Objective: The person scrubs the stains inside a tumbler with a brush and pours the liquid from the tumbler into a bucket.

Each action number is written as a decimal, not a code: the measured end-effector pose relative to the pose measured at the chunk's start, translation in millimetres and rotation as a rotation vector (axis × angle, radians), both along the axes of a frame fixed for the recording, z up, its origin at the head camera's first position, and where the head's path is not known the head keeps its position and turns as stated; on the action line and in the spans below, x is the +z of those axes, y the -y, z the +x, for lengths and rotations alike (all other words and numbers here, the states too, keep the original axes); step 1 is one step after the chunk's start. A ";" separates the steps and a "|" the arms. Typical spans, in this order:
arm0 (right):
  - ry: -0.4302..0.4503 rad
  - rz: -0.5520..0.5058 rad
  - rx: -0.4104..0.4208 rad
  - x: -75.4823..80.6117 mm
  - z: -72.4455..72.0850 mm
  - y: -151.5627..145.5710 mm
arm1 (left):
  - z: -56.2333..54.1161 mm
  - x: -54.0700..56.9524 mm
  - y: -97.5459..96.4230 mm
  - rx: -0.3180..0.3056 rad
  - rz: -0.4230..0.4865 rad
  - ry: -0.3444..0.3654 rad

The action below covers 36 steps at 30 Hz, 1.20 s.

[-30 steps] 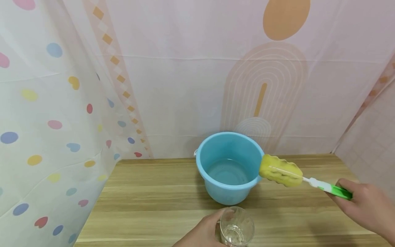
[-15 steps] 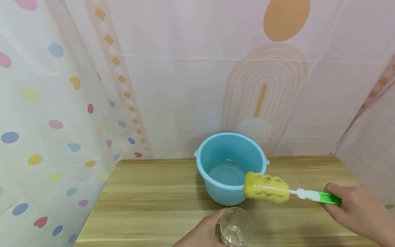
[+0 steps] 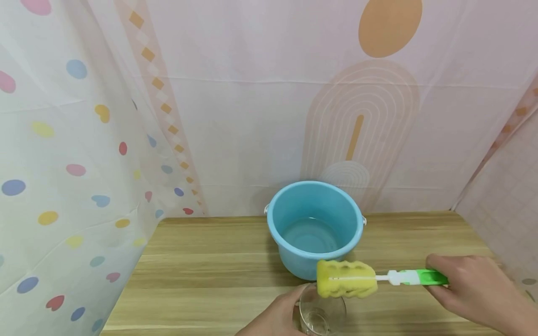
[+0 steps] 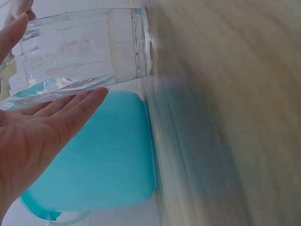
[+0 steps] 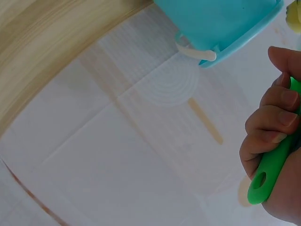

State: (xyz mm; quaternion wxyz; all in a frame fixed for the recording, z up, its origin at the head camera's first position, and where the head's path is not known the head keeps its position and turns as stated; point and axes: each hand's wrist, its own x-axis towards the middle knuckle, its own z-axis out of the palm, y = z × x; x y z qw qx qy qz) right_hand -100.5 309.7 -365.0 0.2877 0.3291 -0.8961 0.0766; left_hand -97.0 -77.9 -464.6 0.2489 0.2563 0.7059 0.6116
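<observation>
My left hand (image 3: pixel 275 313) holds a clear drinking glass (image 3: pixel 322 315) at the table's near side, the thumb on one side and the fingers on the other. The left wrist view shows the glass (image 4: pixel 80 47) upright, its base right at the wooden surface. In my right hand (image 3: pixel 472 287) is a sponge bottle brush (image 3: pixel 349 280) with a yellow sponge head, white stem and green handle (image 5: pixel 273 172), fingers curled round the handle. The brush lies level in the air, its sponge tip over the glass's mouth and overlapping the far rim in the head view.
A light blue bucket (image 3: pixel 294 261) with some water in its bottom stands just behind the glass. The wood-grain table (image 3: pixel 201 270) ends at a patterned curtain (image 3: pixel 244 140) at the back, with a dotted curtain (image 3: pixel 84 149) on the left.
My right hand has brought the brush left and toward me, from beside the bucket's right rim to over the glass. The left hand and glass have stayed in place.
</observation>
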 end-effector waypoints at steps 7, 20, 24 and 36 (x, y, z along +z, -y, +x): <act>-0.052 0.025 0.057 4.0 -2.9 10.4 | 0.5 0.5 -0.2 -0.027 0.058 0.085; -0.101 0.138 0.185 23.7 -11.9 31.8 | -0.3 -0.3 -0.5 -0.008 0.037 0.068; -0.118 0.170 0.200 30.6 -13.9 39.1 | -0.9 -1.6 -0.2 -0.010 0.030 0.022; -0.237 0.254 0.276 53.3 -22.2 68.7 | -5.7 -3.6 0.3 -0.029 0.016 0.024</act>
